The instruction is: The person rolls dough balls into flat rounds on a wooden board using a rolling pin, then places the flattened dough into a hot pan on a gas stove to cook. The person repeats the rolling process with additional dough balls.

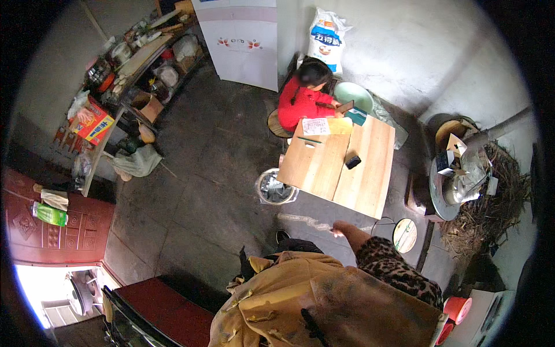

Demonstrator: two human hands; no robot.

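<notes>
My right hand (340, 228) is low at the centre, on the near side of a wooden table (368, 173), its forearm in a leopard-print sleeve. The fingers look curled; whether they hold anything is too small to tell. My left hand is out of view. A tan cloth garment (277, 299) covers my front. On the table lie a black object (353, 162), a green pencil (309, 140), a small white item (310, 146), a written sheet (315, 126) and a teal box (356, 116). A person in red (299, 104) sits at the far side, holding a phone-like device (345, 106).
A lined bin (276, 187) stands at the table's left corner, a round stool (405, 235) right of my hand. A green basin (353, 96) and white sack (326, 41) are behind. Cluttered shelves (145, 65) stand left, a round stand with boxes (439, 195) right, a dark red cabinet (164, 308) lower left.
</notes>
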